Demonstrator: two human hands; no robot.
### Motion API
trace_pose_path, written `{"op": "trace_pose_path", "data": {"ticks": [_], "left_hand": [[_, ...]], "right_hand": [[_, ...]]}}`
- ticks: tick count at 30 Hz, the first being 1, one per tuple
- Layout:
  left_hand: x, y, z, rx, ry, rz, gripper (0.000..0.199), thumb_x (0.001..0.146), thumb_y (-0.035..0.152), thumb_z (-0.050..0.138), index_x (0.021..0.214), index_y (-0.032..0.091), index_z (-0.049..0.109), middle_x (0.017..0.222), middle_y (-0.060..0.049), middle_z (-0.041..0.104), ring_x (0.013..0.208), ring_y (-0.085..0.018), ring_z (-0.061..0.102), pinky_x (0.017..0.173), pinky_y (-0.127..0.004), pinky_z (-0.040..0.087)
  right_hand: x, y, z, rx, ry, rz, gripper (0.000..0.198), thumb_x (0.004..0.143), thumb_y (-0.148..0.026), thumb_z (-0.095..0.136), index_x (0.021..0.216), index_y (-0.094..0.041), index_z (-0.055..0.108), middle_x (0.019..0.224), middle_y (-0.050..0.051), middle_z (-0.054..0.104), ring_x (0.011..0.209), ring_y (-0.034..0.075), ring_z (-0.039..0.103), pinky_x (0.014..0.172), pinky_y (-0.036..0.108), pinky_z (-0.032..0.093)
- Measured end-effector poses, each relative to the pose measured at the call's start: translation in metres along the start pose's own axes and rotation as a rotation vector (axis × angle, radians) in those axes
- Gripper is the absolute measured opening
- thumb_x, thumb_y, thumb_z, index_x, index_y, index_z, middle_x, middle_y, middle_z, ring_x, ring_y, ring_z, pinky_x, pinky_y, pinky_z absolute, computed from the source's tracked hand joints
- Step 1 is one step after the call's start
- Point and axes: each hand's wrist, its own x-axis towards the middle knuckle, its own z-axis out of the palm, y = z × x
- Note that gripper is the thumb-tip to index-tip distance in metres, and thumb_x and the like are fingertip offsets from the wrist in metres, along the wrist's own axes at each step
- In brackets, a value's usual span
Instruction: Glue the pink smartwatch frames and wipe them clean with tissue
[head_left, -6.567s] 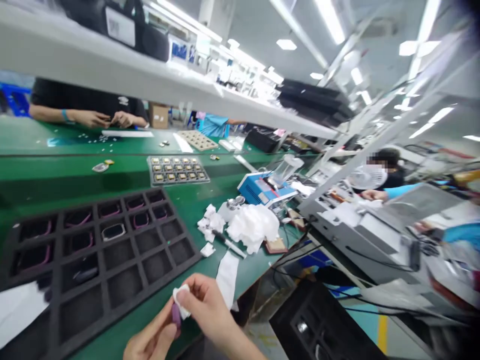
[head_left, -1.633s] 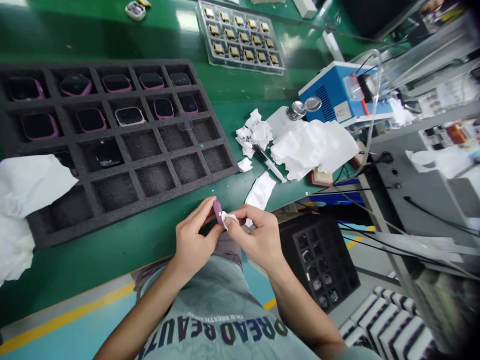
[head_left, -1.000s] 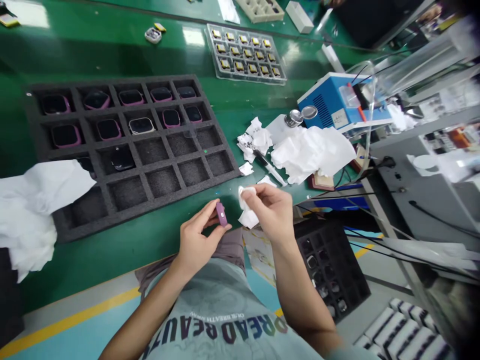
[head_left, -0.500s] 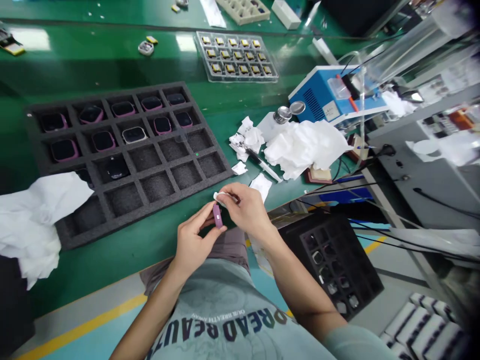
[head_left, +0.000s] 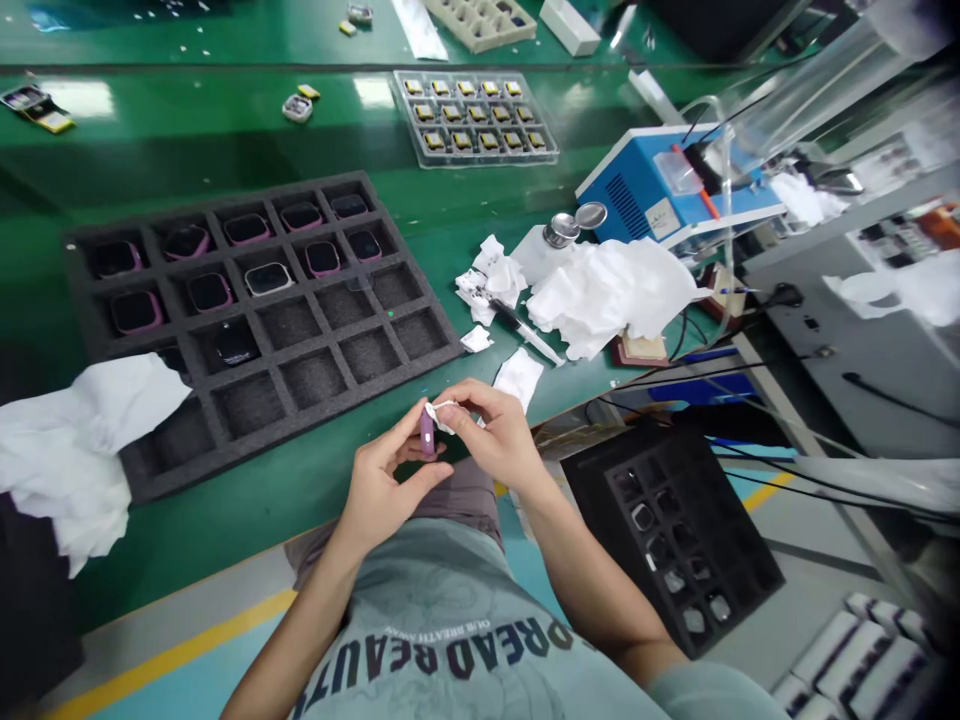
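Between my hands, above the table's front edge, is a small purple watch case (head_left: pixel 427 432), seen edge-on. My left hand (head_left: pixel 390 480) grips it between the fingers, with the thumb standing out below. My right hand (head_left: pixel 491 430) pinches a small white wipe (head_left: pixel 442 415) and presses it to the case's upper end. Beyond my hands lies a black foam tray (head_left: pixel 300 375). Its back compartments hold several watches, most with purple frames and one with a pale frame (head_left: pixel 268 278). A dark watch piece (head_left: pixel 237 343) sits in the third row.
White cloths (head_left: pixel 82 430) overlap the tray's left corner. To the right lie crumpled wipes (head_left: pixel 615 295), a syringe (head_left: pixel 529 330) and a small metal pot (head_left: pixel 561 230). A clear tray of yellow-topped parts (head_left: pixel 480 115) and a blue machine (head_left: pixel 637 190) stand farther back. A second foam tray (head_left: pixel 675 540) sits lower right.
The wipe has moved from just above the case onto its upper end. The case has turned a little, and my left thumb has come away from its lower end.
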Motion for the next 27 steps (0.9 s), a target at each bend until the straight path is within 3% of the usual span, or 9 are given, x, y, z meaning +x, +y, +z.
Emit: {"op": "trace_pose_path", "data": {"ticks": [4,6,10,16,22,27], "left_hand": [[-0.001,0.002,-0.001,-0.047,0.045,-0.021,0.057,0.086,0.031,0.078,0.141,0.02,0.064,0.126,-0.013,0.077,0.106,-0.024,0.077,0.094,-0.035,0.063],[-0.001,0.002,0.0,-0.046,0.056,-0.032,0.061,0.084,0.028,0.081,0.142,0.021,0.063,0.126,-0.012,0.077,0.11,-0.024,0.076,0.097,-0.035,0.062],[-0.001,0.001,0.002,-0.027,0.045,-0.018,0.049,0.082,0.025,0.082,0.13,0.02,0.072,0.129,-0.013,0.075,0.118,-0.026,0.073,0.104,-0.038,0.058],[-0.002,0.0,0.0,0.036,0.015,-0.017,0.044,0.085,0.029,0.079,0.128,0.021,0.074,0.127,-0.011,0.076,0.109,-0.027,0.077,0.097,-0.039,0.063],[-0.002,0.005,-0.002,0.067,-0.032,0.022,0.047,0.083,0.023,0.08,0.13,0.021,0.073,0.129,-0.009,0.075,0.111,-0.028,0.076,0.098,-0.038,0.062],[-0.003,0.006,-0.002,0.077,-0.041,0.01,0.046,0.086,0.025,0.077,0.132,0.022,0.071,0.13,-0.01,0.075,0.114,-0.027,0.075,0.101,-0.037,0.061]], "right_hand": [[0.001,-0.003,-0.005,-0.118,-0.046,-0.169,0.009,0.094,-0.023,0.066,0.09,-0.021,0.074,0.084,0.003,0.071,0.081,0.017,0.064,0.074,0.032,0.051],[0.001,-0.002,-0.012,-0.194,0.015,-0.211,0.009,0.095,-0.021,0.065,0.09,-0.022,0.073,0.084,0.003,0.072,0.081,0.018,0.063,0.075,0.033,0.05],[-0.006,-0.002,-0.022,-0.307,0.18,-0.286,0.012,0.096,-0.017,0.062,0.096,-0.024,0.072,0.085,0.004,0.071,0.077,0.019,0.061,0.071,0.035,0.05],[-0.007,-0.003,-0.017,-0.476,-0.133,-0.656,0.029,0.097,-0.012,0.055,0.094,-0.03,0.077,0.083,0.004,0.07,0.077,0.02,0.057,0.07,0.035,0.05],[0.025,0.022,-0.041,-0.56,-0.094,-0.684,0.023,0.097,-0.013,0.058,0.091,-0.026,0.076,0.078,0.004,0.069,0.073,0.019,0.054,0.067,0.036,0.048],[0.011,-0.001,-0.049,-0.557,-0.023,-0.604,0.025,0.096,-0.013,0.059,0.096,-0.03,0.078,0.079,0.004,0.068,0.074,0.02,0.056,0.068,0.038,0.047]]}}
